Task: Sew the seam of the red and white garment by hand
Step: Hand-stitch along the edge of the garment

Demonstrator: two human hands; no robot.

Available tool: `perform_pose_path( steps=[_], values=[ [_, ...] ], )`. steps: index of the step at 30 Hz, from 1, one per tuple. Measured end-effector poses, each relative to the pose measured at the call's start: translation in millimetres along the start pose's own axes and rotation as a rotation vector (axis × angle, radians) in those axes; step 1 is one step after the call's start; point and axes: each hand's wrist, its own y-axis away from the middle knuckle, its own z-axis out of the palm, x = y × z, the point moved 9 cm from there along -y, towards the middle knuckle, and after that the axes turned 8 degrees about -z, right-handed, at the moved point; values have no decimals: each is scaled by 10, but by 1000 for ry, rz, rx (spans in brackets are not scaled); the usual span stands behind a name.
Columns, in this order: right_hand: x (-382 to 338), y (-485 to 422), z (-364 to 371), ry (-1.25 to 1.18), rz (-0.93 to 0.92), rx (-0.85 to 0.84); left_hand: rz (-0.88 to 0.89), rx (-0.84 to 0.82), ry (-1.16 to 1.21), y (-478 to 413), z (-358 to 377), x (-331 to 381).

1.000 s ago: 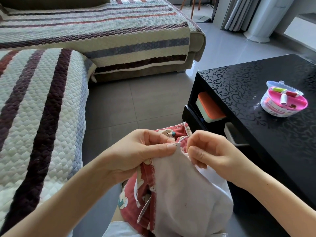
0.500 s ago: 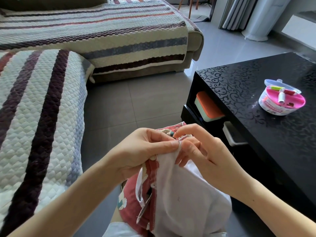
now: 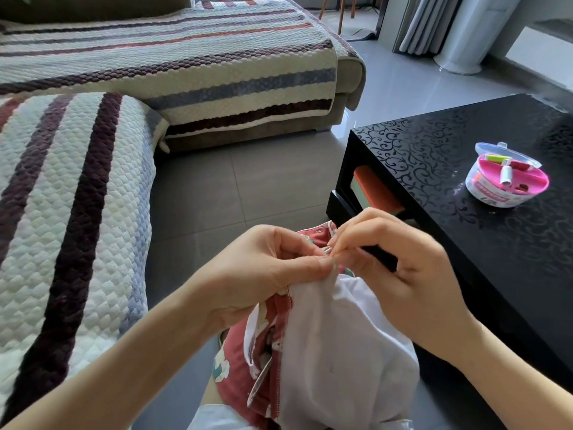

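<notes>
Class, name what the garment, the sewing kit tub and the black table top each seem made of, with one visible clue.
Garment: soft matte cloth; it folds and drapes. Sewing kit tub: probably plastic, clear lid and glossy pink tray. Table top: glossy black, perhaps lacquer or glass, reflecting light.

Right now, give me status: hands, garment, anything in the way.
Left hand pinches garment at its top edge. Right hand pinches the same edge beside it. Nothing in the way.
</notes>
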Motion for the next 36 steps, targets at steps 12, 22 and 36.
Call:
perform_pose_path(
  steps=[12, 22, 36],
  values=[
    [895, 13, 263, -1045, 813, 22, -171, 22, 1, -61, -109, -245],
    [2576, 378, -1228, 495, 910, 423, -201, -173, 78, 126, 64, -195],
    [561, 116, 408, -323, 531, -602, -177, -228, 40, 104, 78, -213]
  ],
)
